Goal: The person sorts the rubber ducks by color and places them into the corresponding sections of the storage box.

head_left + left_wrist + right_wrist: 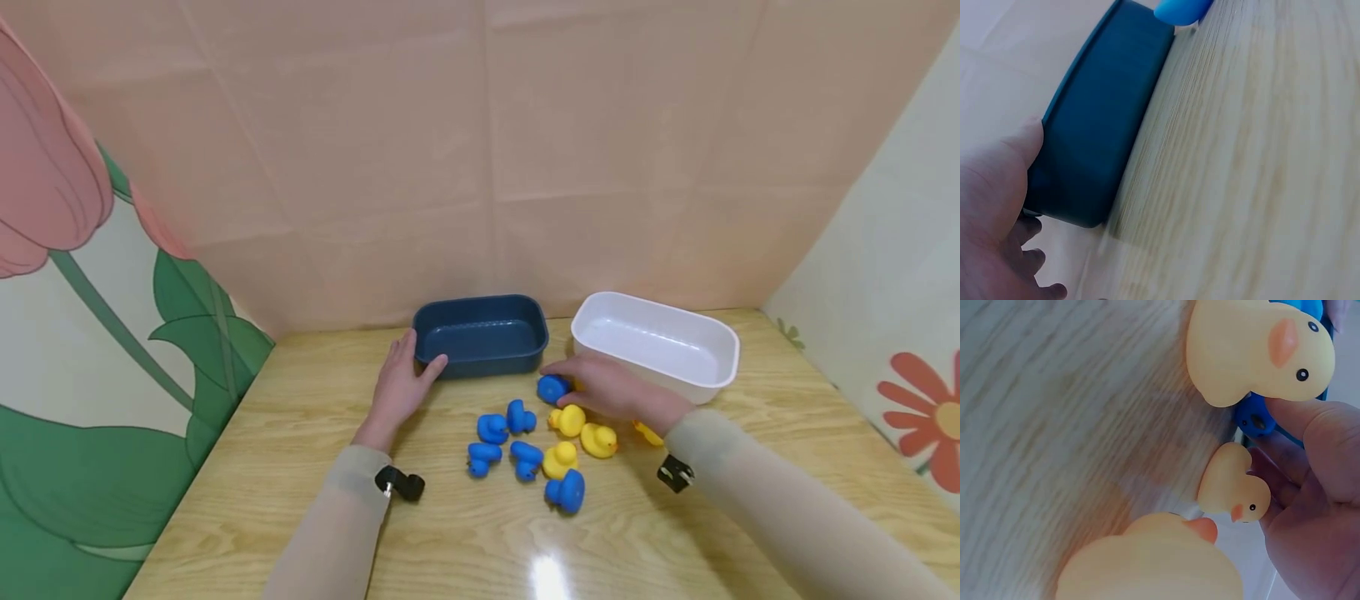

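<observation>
My left hand (401,383) rests at the near left corner of a dark blue bin (480,367). Its thumb touches the front wall of the bin, and the other fingers lie spread by the left end, as the left wrist view shows. With thumb and fingers on either side of it, my right hand (607,387) grips a blue rubber duck (553,389) in front of the gap between the bins. Close by sit yellow rubber ducks (567,421), one of them (1235,484) right beside the fingers in the right wrist view.
A white bin (652,337) stands at the back right, its inside bare. Several blue ducks (492,428) and more yellow ducks (599,440) lie on the wooden table (450,533), some tipped over. A pink cloth backdrop (375,167) hangs behind the bins.
</observation>
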`<state>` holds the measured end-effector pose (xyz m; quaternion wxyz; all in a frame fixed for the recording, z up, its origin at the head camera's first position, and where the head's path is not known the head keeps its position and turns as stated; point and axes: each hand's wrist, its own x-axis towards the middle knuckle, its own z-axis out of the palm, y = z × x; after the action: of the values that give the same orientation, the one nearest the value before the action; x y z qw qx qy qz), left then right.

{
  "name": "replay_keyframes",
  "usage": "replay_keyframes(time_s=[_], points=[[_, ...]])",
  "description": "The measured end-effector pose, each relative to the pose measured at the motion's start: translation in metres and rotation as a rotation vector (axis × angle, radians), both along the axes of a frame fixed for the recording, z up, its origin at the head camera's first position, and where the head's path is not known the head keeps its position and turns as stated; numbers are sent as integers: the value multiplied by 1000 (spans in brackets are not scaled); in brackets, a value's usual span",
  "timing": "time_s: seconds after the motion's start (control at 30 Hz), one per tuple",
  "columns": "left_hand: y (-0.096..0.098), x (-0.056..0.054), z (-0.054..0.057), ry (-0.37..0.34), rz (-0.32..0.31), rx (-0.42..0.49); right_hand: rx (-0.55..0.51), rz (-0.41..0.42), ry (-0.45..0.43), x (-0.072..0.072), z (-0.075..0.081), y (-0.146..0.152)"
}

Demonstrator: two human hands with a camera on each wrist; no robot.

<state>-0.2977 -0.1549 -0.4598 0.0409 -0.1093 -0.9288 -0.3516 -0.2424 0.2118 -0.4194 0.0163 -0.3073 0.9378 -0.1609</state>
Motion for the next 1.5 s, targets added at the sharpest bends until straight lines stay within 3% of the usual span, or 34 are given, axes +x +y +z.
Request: replay_keyframes(time_s=[0.37,0.67,0.83,1.13,1.5], points=[[-1,0,0,-2,3,21,-91,-100,6,1,5,-5],[-4,0,-2,-16,-41,84,-154,-109,151,7,21,-15],[2,0,-5,-16,-37,92,-151,-165,211,6,34,-19],[5,1,-7,-5,15,156,-185,-233,208,-5,46,-38],[7,-2,-17,-2,11,256,-165,-257,152,-31,50,-69]])
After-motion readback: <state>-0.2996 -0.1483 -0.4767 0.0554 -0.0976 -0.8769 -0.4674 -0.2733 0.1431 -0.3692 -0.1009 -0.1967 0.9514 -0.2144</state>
